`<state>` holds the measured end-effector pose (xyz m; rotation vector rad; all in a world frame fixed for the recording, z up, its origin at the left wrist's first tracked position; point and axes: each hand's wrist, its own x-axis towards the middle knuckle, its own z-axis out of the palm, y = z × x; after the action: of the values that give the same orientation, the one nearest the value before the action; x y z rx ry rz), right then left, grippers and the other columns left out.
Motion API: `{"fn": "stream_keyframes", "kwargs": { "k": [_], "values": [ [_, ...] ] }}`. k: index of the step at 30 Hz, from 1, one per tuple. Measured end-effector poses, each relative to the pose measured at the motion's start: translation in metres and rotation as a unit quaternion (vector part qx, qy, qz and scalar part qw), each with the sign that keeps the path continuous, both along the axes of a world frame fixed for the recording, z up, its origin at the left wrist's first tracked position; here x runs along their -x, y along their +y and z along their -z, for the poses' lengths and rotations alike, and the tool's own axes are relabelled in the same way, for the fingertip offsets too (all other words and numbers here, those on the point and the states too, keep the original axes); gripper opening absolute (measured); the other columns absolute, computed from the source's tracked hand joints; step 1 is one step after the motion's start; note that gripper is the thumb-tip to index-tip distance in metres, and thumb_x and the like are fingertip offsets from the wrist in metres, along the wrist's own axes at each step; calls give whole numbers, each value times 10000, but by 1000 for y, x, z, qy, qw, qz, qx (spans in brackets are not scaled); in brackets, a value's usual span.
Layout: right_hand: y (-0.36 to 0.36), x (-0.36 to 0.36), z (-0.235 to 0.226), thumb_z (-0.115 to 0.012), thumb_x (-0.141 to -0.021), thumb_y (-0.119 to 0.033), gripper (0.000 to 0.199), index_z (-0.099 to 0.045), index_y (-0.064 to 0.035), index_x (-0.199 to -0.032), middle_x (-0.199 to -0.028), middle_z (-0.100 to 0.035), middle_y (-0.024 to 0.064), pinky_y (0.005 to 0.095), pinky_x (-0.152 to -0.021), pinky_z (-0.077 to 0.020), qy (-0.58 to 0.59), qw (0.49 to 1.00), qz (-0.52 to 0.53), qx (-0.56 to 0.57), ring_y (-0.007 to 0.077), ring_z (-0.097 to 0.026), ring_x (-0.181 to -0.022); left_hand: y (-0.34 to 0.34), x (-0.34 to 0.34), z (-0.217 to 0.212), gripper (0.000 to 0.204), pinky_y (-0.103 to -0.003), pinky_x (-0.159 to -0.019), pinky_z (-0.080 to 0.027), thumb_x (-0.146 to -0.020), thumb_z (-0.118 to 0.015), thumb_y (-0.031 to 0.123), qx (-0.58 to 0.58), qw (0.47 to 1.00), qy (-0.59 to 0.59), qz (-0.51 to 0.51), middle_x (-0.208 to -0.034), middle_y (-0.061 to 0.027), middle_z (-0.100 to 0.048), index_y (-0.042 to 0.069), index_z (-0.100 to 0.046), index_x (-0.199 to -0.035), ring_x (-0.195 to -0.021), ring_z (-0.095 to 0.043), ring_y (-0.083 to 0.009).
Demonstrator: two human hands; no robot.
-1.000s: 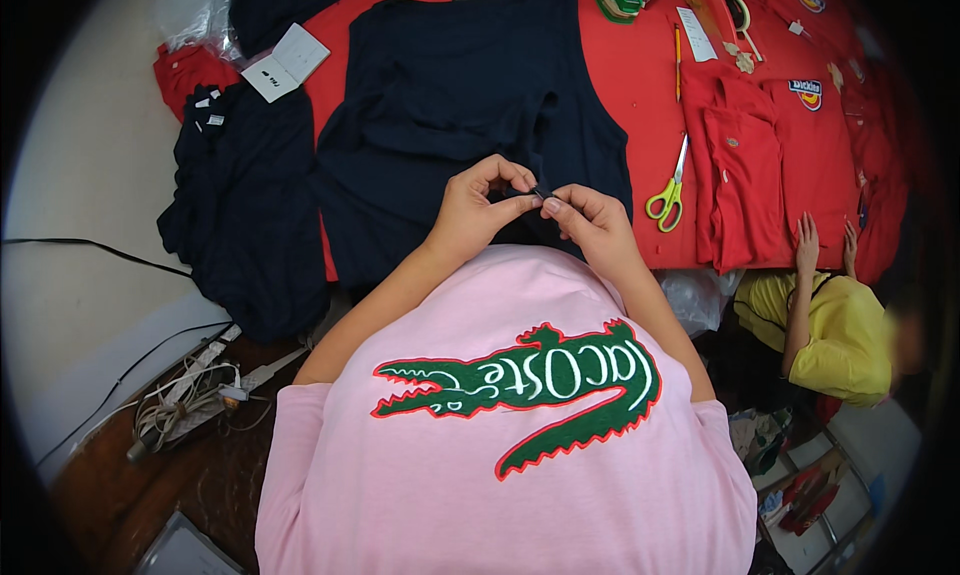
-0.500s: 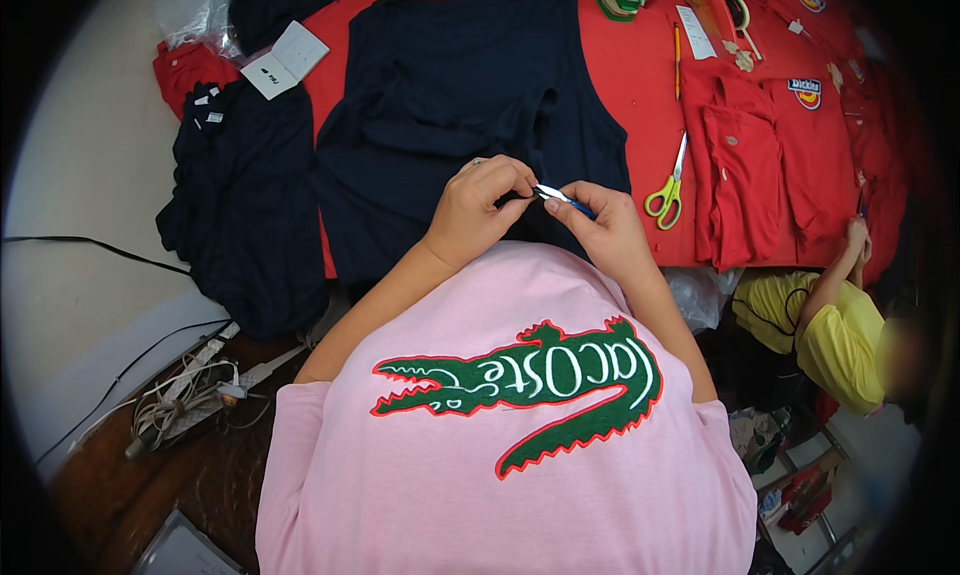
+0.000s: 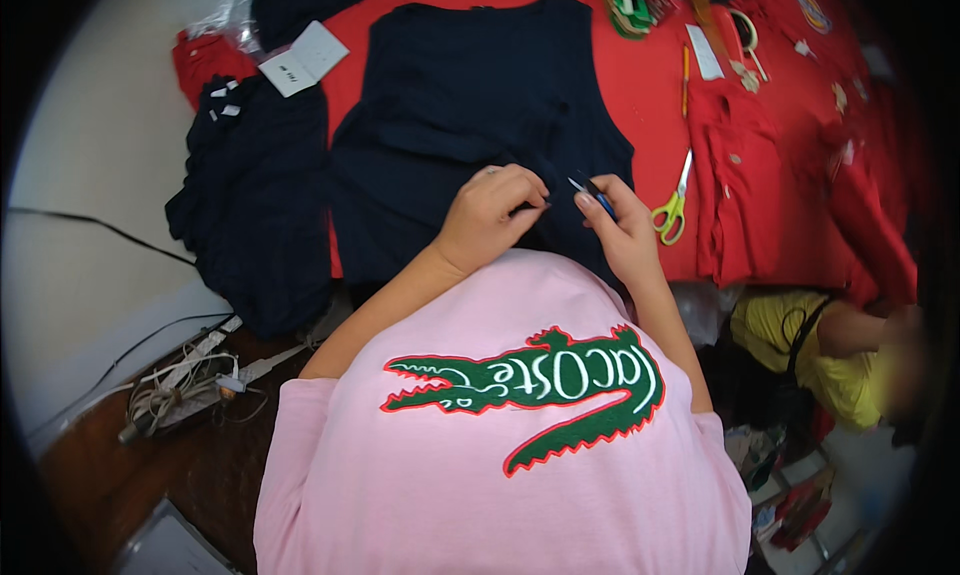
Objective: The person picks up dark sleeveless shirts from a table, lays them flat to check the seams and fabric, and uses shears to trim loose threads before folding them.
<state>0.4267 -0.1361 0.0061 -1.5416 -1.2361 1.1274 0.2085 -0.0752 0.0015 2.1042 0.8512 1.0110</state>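
A navy sleeveless garment lies spread before me, its near part rumpled around my hands. My left hand is closed in a pinch over its near part, apparently on a bit of the dark cloth; the fingertips partly hide what is between them. In my right hand is a small pair of thread snips with blue on the handle. Their pale blades point up and left, a short gap away from the left fingertips.
Yellow-handled scissors and a pencil lie on the red cloth at right, beside folded red garments. Left are a dark clothing pile, an open booklet and tangled cables. Another person in yellow is at right.
The snips have moved right, away from my left fingertips, with my right hand. My left hand keeps its pinch. At right, the other person has shifted an arm and a red garment there has moved.
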Motion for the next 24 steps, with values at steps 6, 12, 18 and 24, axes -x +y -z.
{"fn": "stream_keyframes", "kwargs": {
  "k": [6,12,18,24],
  "values": [
    [6,19,-8,-725,-969,-202,172,-691,-35,-995,-690,-566,24,296,-601,-400,-112,986,-116,-34,89,-474,-635,6,14,2,170,-367,-867,-534,-803,-805,71,-43,999,0,18,-1055,-62,-760,80,-709,-943,-958,-725,-264],
    [13,-31,2,-691,-977,-161,164,-677,3,-973,-687,-488,8,302,-597,-383,-153,985,-34,67,78,-452,-663,66,129,50,790,-521,-1181,-346,-819,-850,283,-93,931,187,-300,-1570,-186,-501,94,-510,-1506,-1473,-442,-393],
    [-21,-66,8,-788,-915,-196,241,-654,-1,-872,-708,-480,-72,271,-586,-352,-100,982,-83,133,49,-438,-677,97,235,40,341,-385,-1005,-483,-881,-827,260,278,921,175,-211,-977,-84,-725,30,-724,-1110,-958,-691,-218],
    [-46,-115,-71,-830,-875,-205,288,-585,-116,-752,-685,-494,-89,234,-566,-303,5,991,82,108,31,-427,-626,96,289,-100,178,-217,-845,-531,-894,-782,21,448,888,-92,-58,-979,14,-730,49,-705,-1052,-929,-689,-63]
  ]
}}
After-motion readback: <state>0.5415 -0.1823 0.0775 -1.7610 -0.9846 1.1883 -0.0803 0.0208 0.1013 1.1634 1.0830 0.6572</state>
